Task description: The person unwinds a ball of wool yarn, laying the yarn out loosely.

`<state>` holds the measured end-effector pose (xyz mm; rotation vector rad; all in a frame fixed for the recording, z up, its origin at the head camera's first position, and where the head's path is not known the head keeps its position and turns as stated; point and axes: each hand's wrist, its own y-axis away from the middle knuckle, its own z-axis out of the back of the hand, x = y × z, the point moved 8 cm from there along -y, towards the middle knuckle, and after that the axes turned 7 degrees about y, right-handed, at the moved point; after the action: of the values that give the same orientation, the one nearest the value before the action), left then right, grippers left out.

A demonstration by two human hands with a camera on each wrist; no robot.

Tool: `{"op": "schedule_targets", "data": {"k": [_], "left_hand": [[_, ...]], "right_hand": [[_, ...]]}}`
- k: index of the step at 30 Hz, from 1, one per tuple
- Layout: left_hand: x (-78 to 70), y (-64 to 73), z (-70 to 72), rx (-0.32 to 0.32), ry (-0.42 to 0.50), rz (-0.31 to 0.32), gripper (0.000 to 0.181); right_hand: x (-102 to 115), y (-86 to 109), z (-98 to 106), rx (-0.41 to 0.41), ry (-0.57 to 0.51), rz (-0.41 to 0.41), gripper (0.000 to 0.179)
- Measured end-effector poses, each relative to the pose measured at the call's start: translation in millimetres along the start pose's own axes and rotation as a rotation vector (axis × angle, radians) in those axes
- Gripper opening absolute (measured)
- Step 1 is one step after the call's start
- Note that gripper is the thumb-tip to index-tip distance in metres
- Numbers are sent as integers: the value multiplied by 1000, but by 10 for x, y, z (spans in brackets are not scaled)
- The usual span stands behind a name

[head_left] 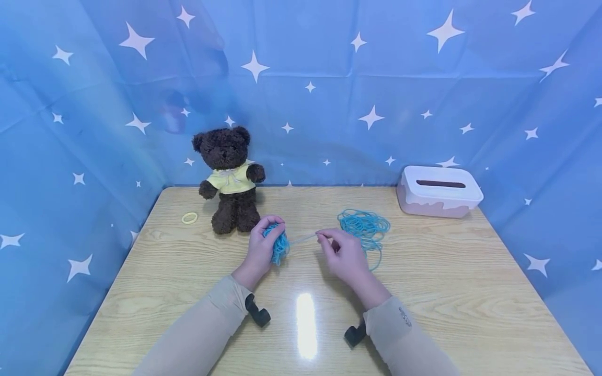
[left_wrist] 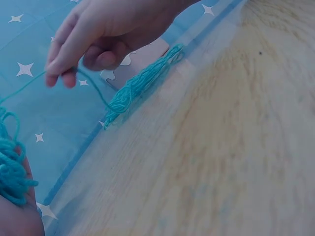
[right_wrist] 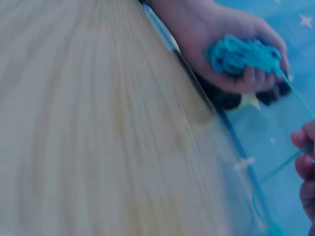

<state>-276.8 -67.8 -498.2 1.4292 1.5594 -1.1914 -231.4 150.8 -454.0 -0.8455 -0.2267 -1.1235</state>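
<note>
Blue yarn [head_left: 280, 248] is stretching over a wood table [head_left: 451, 297].
From far away I am watching the left hand [head_left: 258, 250] gripping a bunch of it, while the right hand [head_left: 347, 257] is pinching a strand [head_left: 303, 239]. A pile [head_left: 364, 224] is lying nearby; starry blue cloth [head_left: 301, 107] is hanging behind.

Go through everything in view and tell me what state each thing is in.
Left hand, gripping yarn bundle
Right hand, pinching strand
Yarn bundle, bunched up
Strand, stretched straight between the hands
Loose yarn, heaped in loops
Bear, upright
Ring, lying flat
Box, upright, nothing poking out
Curtain, hanging, creased
</note>
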Motion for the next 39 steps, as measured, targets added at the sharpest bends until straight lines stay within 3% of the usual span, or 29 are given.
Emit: {"op": "schedule_targets", "data": {"k": [9, 18, 21, 25, 32, 36, 39], "left_hand": [[-9, 7, 4, -9, -26, -11, 15], [-35, 21, 0, -15, -39, -14, 19], [-38, 21, 3, -16, -37, -12, 18], [-36, 22, 5, -14, -26, -11, 17], [-14, 11, 9, -9, -23, -10, 19], [-11, 4, 8, 2, -12, -22, 15], [-18, 2, 3, 12, -4, -31, 10]], "right_hand": [[-485, 120, 523, -228, 49, -7, 12], [-1025, 278, 920, -281, 156, -193, 14], [-1178, 329, 993, -258, 203, -297, 17], [-1300, 363, 986, -149, 274, -389, 23], [-1307, 348, 885, 45, 338, -388, 28], [-1311, 347, 860, 73, 342, -394, 29], [-1295, 344, 876, 30, 327, -397, 32]]}}
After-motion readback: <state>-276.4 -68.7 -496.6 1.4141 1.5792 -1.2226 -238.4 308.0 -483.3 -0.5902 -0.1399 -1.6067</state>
